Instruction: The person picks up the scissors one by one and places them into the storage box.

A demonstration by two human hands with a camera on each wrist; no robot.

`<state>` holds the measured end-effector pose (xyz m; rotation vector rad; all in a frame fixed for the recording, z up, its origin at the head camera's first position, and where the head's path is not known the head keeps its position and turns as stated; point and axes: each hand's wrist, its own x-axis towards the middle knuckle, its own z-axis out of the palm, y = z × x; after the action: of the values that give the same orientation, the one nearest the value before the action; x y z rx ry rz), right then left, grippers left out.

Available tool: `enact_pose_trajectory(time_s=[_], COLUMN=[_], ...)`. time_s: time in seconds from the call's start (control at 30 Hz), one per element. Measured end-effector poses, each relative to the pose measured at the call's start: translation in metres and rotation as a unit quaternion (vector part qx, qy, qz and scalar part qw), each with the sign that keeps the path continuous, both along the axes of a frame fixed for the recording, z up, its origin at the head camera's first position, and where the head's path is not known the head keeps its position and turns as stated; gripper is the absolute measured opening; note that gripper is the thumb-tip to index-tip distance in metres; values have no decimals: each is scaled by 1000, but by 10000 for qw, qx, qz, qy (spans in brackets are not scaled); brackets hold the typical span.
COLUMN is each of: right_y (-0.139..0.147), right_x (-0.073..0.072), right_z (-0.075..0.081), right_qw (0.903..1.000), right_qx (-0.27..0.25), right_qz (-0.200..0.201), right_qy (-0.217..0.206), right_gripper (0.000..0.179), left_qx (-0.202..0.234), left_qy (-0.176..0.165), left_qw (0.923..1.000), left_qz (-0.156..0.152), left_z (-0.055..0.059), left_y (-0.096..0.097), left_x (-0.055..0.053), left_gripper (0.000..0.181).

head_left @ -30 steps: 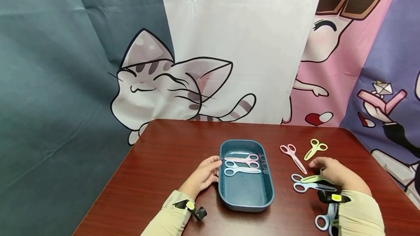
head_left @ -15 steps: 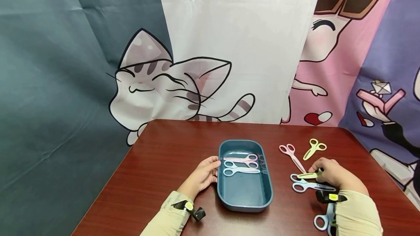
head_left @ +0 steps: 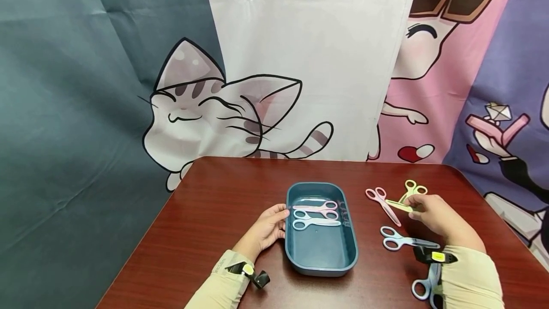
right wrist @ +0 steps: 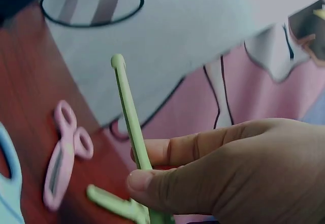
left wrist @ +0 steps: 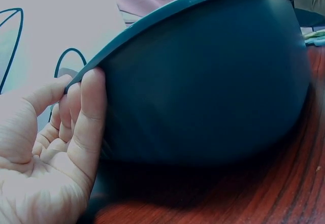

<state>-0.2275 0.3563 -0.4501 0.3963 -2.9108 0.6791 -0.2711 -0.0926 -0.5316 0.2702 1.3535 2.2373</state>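
Observation:
My left hand [head_left: 266,228] pinches the left rim of a dark blue plastic tray [head_left: 320,271], thumb over the edge and fingers against the outer wall [left wrist: 203,82]. Inside the tray lie pink scissors [head_left: 312,209] and light blue scissors [head_left: 319,223]. Over on the right, my right hand [head_left: 442,218] holds light green scissors [right wrist: 131,117] between thumb and fingers, raised above the table; the palm hides one end of them. Beneath and beside it lie pink scissors [head_left: 389,211] and a second green pair [head_left: 407,194]. Closer to me are blue scissors [head_left: 401,241].
Another blue pair of scissors [head_left: 432,280] lies near the front, partly under the right sleeve, with a bit of green beside it. The reddish-brown wooden table [head_left: 214,204] ends at a cartoon-printed cloth backdrop [head_left: 274,61].
My right hand has lifted the green scissors off the blue pair and moved them a little away from me, toward the pink pair. My left hand keeps its hold on the tray.

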Motion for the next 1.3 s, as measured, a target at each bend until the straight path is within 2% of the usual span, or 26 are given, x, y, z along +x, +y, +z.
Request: enact_pose_trajectory(time_s=[0.13, 0.3, 0.47, 0.77, 1.0, 1.3], right_y=[-22, -54, -85, -131, -156, -181], right_x=[-1, 0, 0, 6, 14, 15], right_z=[13, 26, 32, 31, 27, 18], right_qw=[9998, 9976, 9930, 9861, 9788, 9702], right_qx=[81, 355, 515, 860, 1141, 1257], right_qz=[181, 392, 756, 1124, 1314, 1537], right_qy=[96, 443, 753, 876, 1076, 1389], right_gripper=[20, 22, 24, 24, 28, 26], left_qx=[44, 61, 11, 8, -9, -39], left_qy=[-23, -55, -49, -24, -19, -3], left_qw=[10000, 9999, 10000, 10000, 10000, 10000], left_qz=[41, 57, 50, 95, 54, 38], left_z=[-2, -3, -1, 0, -1, 1], left_y=[0, 0, 0, 1, 3, 0], left_x=[0, 0, -1, 1, 1, 1], left_gripper=[4, 5, 10, 7, 5, 7])
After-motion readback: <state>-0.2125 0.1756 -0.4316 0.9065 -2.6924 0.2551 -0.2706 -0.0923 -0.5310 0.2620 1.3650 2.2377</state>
